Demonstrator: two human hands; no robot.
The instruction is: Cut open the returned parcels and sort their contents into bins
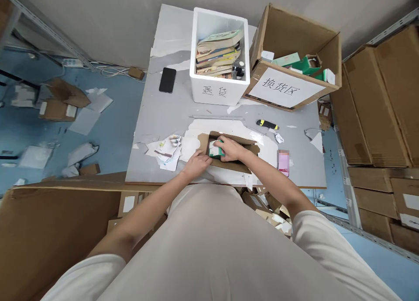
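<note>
While the right hand (231,149) reaches into an open carton (236,166) at the near edge of the table (150,117), we see its fingers curled over a small green-and-white box (214,150), gripping it. That box sits inside the carton, towards its left end. We find the left hand (198,163) at the carton's near left corner, its fingers bent and resting on the cardboard; whether they pinch it, we cannot tell. Left of the hands we see a loose pile of papers (169,152); on the right lie a pink packet (283,163) and, farther back, a black-and-yellow knife (267,124). Behind the carton we make out a white bin (214,91) holding books (218,52), with a phone (167,80) to its left and a big cardboard box (294,30) of small green and white packs (287,59) to its right.
</note>
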